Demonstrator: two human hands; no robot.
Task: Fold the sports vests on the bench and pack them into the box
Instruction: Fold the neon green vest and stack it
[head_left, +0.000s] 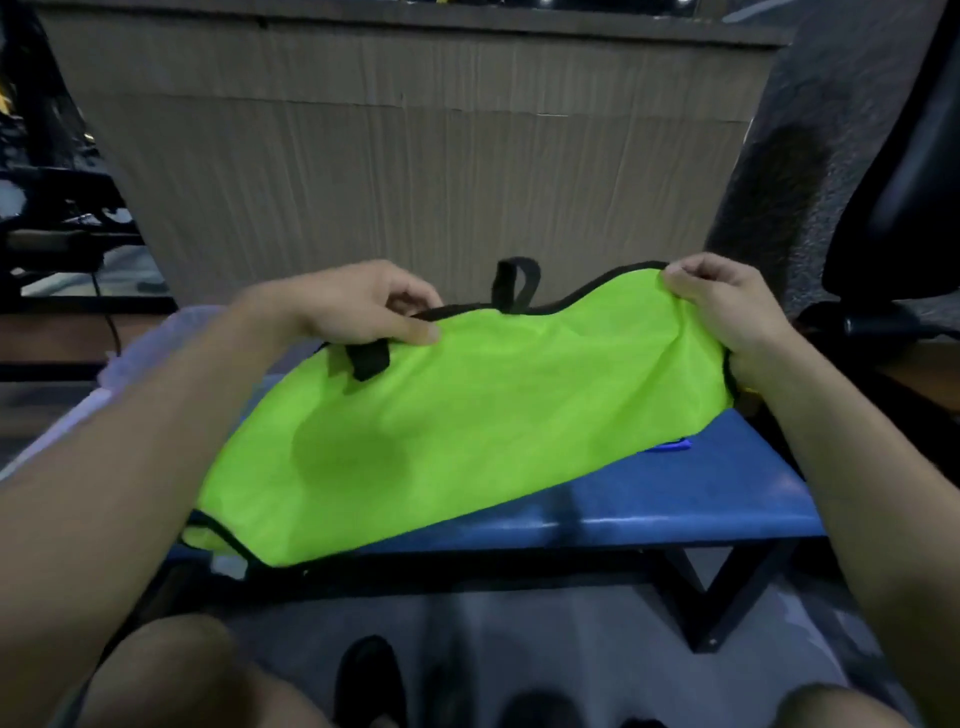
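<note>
A neon green sports vest (467, 415) with black trim and black straps lies spread across the blue bench (675, 499). My left hand (358, 306) pinches its far edge near a black strap. My right hand (727, 306) grips the vest's far right corner, lifting it slightly off the bench. A small bit of blue fabric (670, 446) peeks out from under the vest on the right. The large cardboard box (415, 171) stands just behind the bench; only its side wall shows.
Pale translucent plastic wrapping (130, 374) lies at the bench's left end. A black office chair (893, 208) stands at the right. Dark gym equipment (62, 208) is at the left. My knees and shoes are below the bench's front edge.
</note>
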